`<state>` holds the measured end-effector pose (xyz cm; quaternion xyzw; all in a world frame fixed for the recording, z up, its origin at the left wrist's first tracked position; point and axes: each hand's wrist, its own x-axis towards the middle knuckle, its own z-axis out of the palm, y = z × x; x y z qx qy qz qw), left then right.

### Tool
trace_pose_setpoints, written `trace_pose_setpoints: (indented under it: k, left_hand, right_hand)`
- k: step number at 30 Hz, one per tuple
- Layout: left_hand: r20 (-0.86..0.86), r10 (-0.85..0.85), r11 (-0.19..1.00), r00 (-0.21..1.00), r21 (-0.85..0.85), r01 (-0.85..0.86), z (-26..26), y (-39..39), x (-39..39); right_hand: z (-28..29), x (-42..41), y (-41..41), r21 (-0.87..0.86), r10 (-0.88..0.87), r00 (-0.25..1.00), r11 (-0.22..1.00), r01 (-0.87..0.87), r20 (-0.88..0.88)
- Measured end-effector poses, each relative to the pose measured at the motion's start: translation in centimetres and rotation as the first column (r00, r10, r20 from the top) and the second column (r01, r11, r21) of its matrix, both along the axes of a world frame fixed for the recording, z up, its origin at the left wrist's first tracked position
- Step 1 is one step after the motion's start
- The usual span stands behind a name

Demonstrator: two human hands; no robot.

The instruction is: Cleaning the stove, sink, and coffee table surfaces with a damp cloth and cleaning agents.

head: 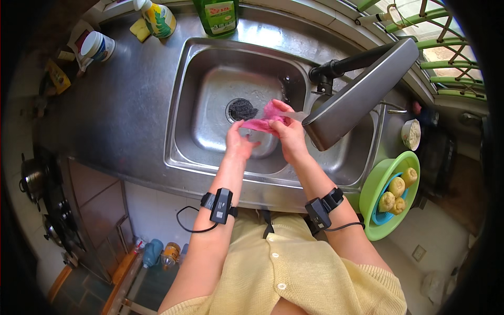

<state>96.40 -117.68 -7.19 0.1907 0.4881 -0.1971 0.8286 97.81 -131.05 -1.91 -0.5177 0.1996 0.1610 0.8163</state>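
Observation:
A wet pink cloth [260, 124] stretches between my two hands above the left basin of a stainless steel sink [187, 118]. My right hand [291, 136] grips its bunched right part. My left hand [238, 142] has the cloth's left end at its upper fingertips, while its other fingers spread out below. From the wide grey head of the faucet [362, 94], a clear stream of water [294, 115] runs onto the right hand and the cloth. Beneath the cloth, a dark mesh scouring pad [243, 109] lies over the drain.
The faucet head overhangs the right basin [342, 165]. A green detergent bottle [217, 17], a pump bottle [157, 19], a yellow sponge [140, 30] and a white tub [97, 46] stand behind. At right, a green basin [372, 212] holds several peeled vegetables [397, 187] beside a bowl [411, 134].

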Motion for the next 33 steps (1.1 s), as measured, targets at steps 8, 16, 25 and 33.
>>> trace_pose_setpoints:
  k: [8,16,25,33]
  left_hand:
    - [0.339,0.307,0.936,0.889,-0.277,-0.217,-0.6,-3.7,2.1]
    - [0.327,0.262,0.964,0.908,-0.051,-0.26,0.0,-4.6,2.6]
    - [0.436,-0.262,0.892,0.861,0.451,0.042,0.6,-1.2,0.4]
    - [0.502,-0.643,0.746,0.579,0.581,0.324,2.0,-0.9,0.4]
  right_hand:
    - [-0.9,-0.5,-1.1,-0.042,0.063,0.998,0.997,-0.063,-0.016]
    - [-4.9,0.5,0.4,-0.761,0.417,0.796,0.644,0.083,0.439]
    - [-6.4,0.7,-3.2,-0.627,0.395,0.909,0.744,-0.232,0.132]
    - [-0.6,1.9,-3.2,-0.575,0.527,0.843,0.726,-0.378,0.11]
